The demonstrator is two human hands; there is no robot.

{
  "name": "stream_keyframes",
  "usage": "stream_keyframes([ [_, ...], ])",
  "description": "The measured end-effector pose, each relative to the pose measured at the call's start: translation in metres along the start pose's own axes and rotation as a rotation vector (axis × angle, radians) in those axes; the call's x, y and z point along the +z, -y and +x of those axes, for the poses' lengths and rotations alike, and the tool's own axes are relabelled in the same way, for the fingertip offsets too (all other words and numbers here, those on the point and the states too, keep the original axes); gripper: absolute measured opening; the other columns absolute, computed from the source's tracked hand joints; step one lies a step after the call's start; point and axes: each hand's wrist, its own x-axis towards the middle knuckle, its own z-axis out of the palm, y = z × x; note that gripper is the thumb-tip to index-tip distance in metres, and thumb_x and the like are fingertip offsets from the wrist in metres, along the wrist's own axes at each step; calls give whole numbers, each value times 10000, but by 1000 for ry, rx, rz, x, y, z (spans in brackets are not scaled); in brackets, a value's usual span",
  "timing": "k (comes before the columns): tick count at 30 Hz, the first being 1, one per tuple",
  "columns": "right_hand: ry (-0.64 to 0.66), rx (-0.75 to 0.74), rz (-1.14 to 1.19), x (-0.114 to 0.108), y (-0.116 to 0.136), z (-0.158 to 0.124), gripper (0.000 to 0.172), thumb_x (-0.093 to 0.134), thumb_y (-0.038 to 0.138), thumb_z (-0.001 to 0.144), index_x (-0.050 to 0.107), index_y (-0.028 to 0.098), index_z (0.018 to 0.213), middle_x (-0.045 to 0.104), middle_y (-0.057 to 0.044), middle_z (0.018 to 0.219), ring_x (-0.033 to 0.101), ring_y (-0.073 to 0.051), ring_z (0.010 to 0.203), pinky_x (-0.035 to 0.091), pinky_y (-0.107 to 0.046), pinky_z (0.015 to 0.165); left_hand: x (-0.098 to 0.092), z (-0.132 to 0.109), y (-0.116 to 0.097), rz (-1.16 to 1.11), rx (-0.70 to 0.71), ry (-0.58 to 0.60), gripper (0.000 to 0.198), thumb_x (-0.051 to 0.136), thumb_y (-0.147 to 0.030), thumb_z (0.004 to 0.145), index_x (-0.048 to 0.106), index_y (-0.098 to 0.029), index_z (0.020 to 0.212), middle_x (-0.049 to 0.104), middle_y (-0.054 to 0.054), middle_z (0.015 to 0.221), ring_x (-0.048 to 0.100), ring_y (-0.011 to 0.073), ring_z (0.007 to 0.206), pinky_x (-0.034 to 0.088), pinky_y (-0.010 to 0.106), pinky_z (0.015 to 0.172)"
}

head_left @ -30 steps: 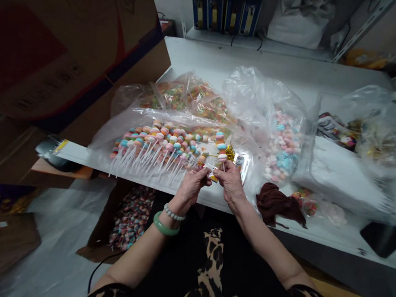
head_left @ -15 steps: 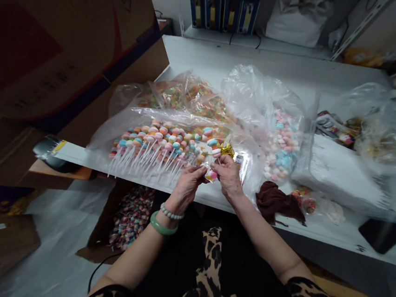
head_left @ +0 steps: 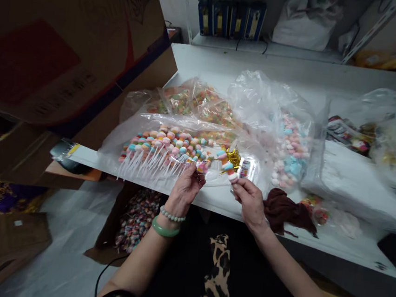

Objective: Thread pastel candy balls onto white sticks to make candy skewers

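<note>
My left hand (head_left: 187, 185) is closed, pinching a small clear plastic bag (head_left: 202, 167) with pink print near the front edge of the table. To its right, my right hand (head_left: 250, 201) grips the lower end of a candy skewer (head_left: 228, 168) of pastel pieces; its stick is hidden by my fingers. Behind that skewer lies a bunch of gold twist ties (head_left: 234, 157). Left of my hands, several finished-looking candy skewers (head_left: 159, 147) rest in rows with white sticks pointing toward me. A small printed packet (head_left: 245, 168) lies just beyond my right hand.
Clear bags of orange-green candies (head_left: 209, 104) and pastel candies (head_left: 291, 146) lie behind. A brown cloth (head_left: 283, 209) and a stack of white bags (head_left: 351, 177) sit on the right. A large carton (head_left: 71, 47) looms left; an open box of wrapped candies (head_left: 137, 222) stands below.
My hands have moved apart. The right hand has carried the candy skewer to the right, while the left keeps the small bag. The view has shifted slightly.
</note>
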Motion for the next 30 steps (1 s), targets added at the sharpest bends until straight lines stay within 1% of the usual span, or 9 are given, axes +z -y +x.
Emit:
stream_keyframes([
  [4,79,-70,-139,-2,-1,-20,148,609,294,831,711,207,893,521,42,609,443,-94,534,378,-230,528,2,-1,-3,-33,-47,5,190,738,-322,782,642,-163,821,667,-3,670,536,88,520,460,221,515],
  [8,124,-155,-264,3,-1,-18,164,587,265,846,728,212,914,627,11,710,514,-109,579,417,-233,554,5,-3,-5,-47,-44,3,173,702,-317,815,637,-161,778,697,22,724,567,102,561,469,231,529],
  [12,125,-223,-368,3,-5,-14,172,567,250,873,724,208,930,707,-17,828,627,-143,703,479,-243,643,2,-4,-8,-33,-12,39,180,753,-290,768,633,-157,758,676,6,677,596,108,586,459,220,530],
  [16,129,-407,-531,-3,-5,-15,203,537,220,908,720,218,994,742,-44,959,683,-175,864,503,-272,793,-1,-3,-9,123,226,71,225,820,-291,676,650,-159,743,665,-16,661,597,99,555,458,217,525],
  [18,133,-530,-667,-8,-4,-16,229,526,199,912,722,223,1030,745,-54,913,684,-176,822,495,-276,774,0,-3,-11,234,357,83,232,827,-304,657,666,-151,723,667,-10,661,602,101,561,470,223,546],
  [21,154,-611,-793,-11,-2,-16,243,527,190,901,734,223,1023,721,-52,771,652,-168,702,469,-275,692,4,-3,-15,306,389,125,237,831,-307,635,697,-142,740,693,13,708,622,111,616,498,235,608],
  [24,178,-468,-678,-7,-4,-13,221,538,234,893,738,221,985,719,-55,808,636,-160,702,460,-276,691,7,-3,-17,313,339,144,271,852,-299,590,710,-136,752,703,23,731,625,112,621,502,236,603],
  [27,231,-114,-408,-2,-10,-9,189,563,284,854,726,206,911,660,-13,677,558,-119,567,427,-243,581,4,-4,-17,354,313,149,277,859,-307,577,712,-132,735,705,31,730,622,112,603,497,229,566],
  [30,278,254,-133,2,-13,-4,192,595,340,786,685,175,827,500,47,477,382,-76,414,270,-204,426,-2,-5,-15,400,313,145,287,856,-330,577,720,-131,732,705,36,712,623,123,591,509,247,565],
])
